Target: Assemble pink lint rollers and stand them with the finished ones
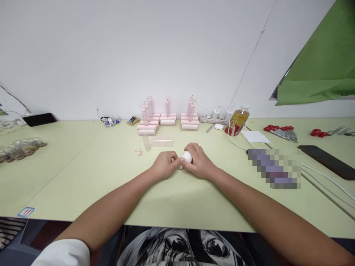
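Both my hands are closed on a small white roll above the middle of the table. My right hand wraps round it from the right side. At its near left end, the thumb and fingers of my left hand pinch it, hiding part of that end. Beyond my left hand a clear pinkish tube stands upright. Beside the tube are a small pale pink cap with a loop and a clear pink cover lying flat.
Pink lint rollers with upright handles stand in groups near the wall. Farther right are a power strip, a drink bottle, a white paper, red-handled tools and a black phone. Glass jars stand at left.
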A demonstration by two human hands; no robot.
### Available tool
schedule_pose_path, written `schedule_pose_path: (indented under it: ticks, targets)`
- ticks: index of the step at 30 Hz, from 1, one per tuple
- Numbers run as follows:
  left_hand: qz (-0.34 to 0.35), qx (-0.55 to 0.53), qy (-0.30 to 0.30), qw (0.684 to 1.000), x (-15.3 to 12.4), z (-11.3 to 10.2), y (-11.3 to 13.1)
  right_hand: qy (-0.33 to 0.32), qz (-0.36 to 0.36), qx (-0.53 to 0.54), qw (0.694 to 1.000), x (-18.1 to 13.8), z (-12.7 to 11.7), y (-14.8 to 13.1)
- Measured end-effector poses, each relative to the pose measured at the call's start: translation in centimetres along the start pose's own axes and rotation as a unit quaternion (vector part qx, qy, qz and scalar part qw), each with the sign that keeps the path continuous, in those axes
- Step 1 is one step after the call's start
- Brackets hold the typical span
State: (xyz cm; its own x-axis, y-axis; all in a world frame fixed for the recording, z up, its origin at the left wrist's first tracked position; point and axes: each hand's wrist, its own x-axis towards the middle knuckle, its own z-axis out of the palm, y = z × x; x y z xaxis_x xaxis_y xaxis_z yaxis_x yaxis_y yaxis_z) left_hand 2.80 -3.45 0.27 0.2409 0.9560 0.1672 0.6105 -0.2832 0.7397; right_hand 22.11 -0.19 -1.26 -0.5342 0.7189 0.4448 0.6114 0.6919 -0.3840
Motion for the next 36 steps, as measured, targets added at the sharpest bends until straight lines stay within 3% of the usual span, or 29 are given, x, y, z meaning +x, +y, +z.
schedule_pose_path:
  ticks: [11,19,36]
  targets:
    - [-0.005,-0.004,-0.001,1.000,-0.06,-0.25,0.35,-0.020,0.020,-0.014,0.999,-0.06,-0.04,-0.02]
    - [-0.019,-0.067,-0.015,0.997,0.18,0.00,-0.24,-0.022,0.009,-0.012,1.000,0.04,-0.11,0.12]
    - [-0.025,-0.084,-0.008,0.996,0.06,-0.14,0.16,-0.021,-0.031,-0.007,0.999,0.04,-0.10,0.44]
